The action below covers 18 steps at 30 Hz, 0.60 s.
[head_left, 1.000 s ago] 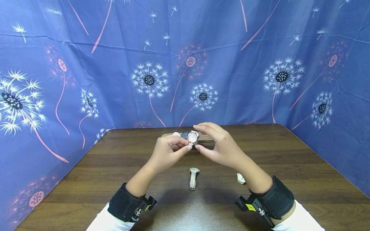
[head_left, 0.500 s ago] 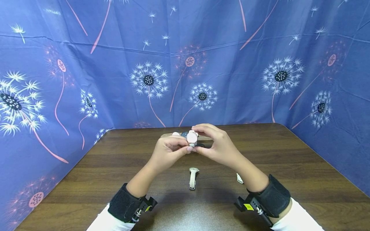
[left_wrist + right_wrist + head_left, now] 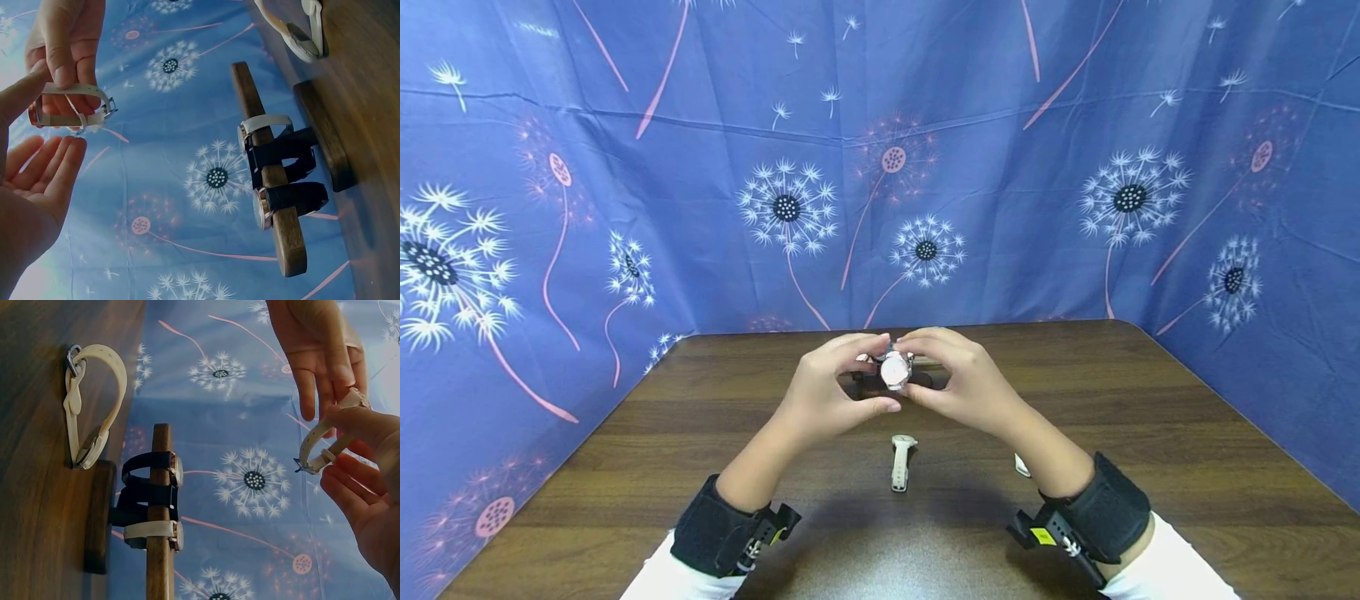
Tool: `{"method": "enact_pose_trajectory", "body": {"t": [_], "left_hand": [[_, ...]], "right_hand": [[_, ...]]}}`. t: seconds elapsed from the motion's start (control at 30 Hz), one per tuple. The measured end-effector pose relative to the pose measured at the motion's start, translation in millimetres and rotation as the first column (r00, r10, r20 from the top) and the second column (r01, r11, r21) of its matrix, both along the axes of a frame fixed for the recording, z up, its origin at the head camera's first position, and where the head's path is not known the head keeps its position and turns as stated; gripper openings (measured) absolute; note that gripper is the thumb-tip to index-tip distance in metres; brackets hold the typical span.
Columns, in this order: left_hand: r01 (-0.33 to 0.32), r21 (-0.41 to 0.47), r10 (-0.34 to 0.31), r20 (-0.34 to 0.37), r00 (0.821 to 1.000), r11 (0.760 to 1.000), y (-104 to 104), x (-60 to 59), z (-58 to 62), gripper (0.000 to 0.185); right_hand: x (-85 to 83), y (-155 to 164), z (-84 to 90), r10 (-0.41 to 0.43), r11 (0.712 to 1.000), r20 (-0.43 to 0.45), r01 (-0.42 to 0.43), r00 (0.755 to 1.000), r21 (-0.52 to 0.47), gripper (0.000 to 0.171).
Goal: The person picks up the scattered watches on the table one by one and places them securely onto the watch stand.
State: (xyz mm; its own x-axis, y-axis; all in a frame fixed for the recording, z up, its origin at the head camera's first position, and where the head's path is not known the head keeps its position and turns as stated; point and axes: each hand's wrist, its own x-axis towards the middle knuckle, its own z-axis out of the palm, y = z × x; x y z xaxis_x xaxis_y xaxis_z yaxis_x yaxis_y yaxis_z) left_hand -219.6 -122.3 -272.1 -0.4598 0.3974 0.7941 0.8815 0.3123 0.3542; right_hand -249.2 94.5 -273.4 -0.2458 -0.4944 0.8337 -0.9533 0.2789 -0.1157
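A cream watch point(image 3: 900, 461) is seen lying flat on the wooden table point(image 3: 1150, 467), nearest the body and just below the two raised hands. A small white piece point(image 3: 1021, 464) is partly hidden beside the right forearm. Above these, a pink-faced watch point(image 3: 895, 369) with a buckled cream strap is held off the table between the hands. It is pinched by the right hand point(image 3: 966, 383), thumb and forefinger closed on the strap loop. The left hand point(image 3: 827, 387) is kept open, its fingers relaxed and spread; its thumb tip seems to touch the strap, though contact cannot be confirmed. Directly beyond the hands, a wooden watch stand point(image 3: 265, 165) is found, its bar carrying one white-strapped and two dark-strapped watches point(image 3: 281, 178). Behind everything, a blue dandelion-print cloth point(image 3: 625, 167) is hung.
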Motion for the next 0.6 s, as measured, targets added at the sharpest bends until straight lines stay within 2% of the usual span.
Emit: {"method": "enact_pose_trajectory", "body": {"t": [0.1, 0.2, 0.43, 0.6], "left_hand": [[-0.064, -0.105, 0.050, -0.138, 0.989, 0.992, -1.1, -1.3, 0.9, 0.063], [-0.098, -0.131, 0.068, -0.213, 0.975, 0.986, -0.8, -2.2, 0.9, 0.056], [-0.066, -0.103, 0.042, -0.217, 0.975, 0.992, -1.6, -3.0, -1.1, 0.047], [-0.067, -0.092, 0.045, -0.228, 0.973, 0.993, -1.7, -3.1, -1.2, 0.042]], "right_hand": [[-0.3, -0.5, -1.0, 0.004, 1.000, -0.010, -0.004, 1.000, 0.020, 0.043], [0.1, -0.7, -1.1, 0.015, 0.999, -0.017, -0.015, 1.000, 0.031, 0.042], [0.0, -1.7, -1.2, 0.040, 0.998, -0.023, -0.039, 0.999, 0.045, 0.041], [0.0, -2.7, -1.8, 0.040, 0.998, -0.023, -0.039, 0.999, 0.045, 0.042]]}}
